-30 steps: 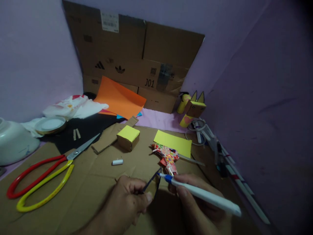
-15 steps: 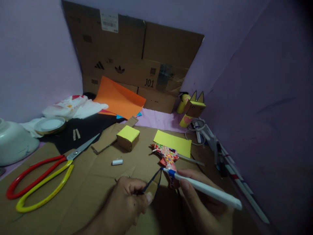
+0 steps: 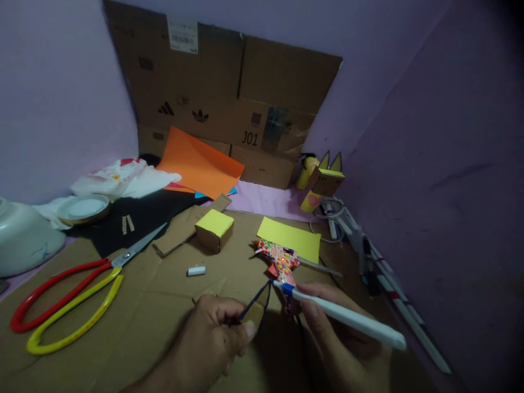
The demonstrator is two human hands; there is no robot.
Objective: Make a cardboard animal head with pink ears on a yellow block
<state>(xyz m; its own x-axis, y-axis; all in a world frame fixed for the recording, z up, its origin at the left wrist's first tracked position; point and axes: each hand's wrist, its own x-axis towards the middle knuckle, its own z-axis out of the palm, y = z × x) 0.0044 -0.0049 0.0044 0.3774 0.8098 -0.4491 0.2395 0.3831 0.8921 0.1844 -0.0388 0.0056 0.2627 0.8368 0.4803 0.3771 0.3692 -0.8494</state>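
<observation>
My left hand (image 3: 213, 333) is closed in a pinch on a small dark folded strip (image 3: 256, 303) that rises in a thin V over the cardboard sheet (image 3: 135, 316). My right hand (image 3: 335, 333) grips a white pen with a blue collar (image 3: 339, 316), its tip touching the top of the strip. Just beyond the pen tip lies a red patterned glue gun (image 3: 280, 262). Behind it are a yellow paper sheet (image 3: 290, 238) and a small cardboard box with a yellow top (image 3: 214, 230).
Large red and yellow scissors (image 3: 69, 295) lie at the left, a small white cap (image 3: 196, 271) near them. A white bowl (image 3: 22, 240), a plate (image 3: 84, 208), orange paper (image 3: 200, 164) and flattened cartons (image 3: 229, 103) stand behind. A cardboard animal figure (image 3: 325, 183) and sticks (image 3: 393, 295) line the right wall.
The pen has moved slightly forward, its tip rising to the top of the dark strip. My left hand has barely shifted.
</observation>
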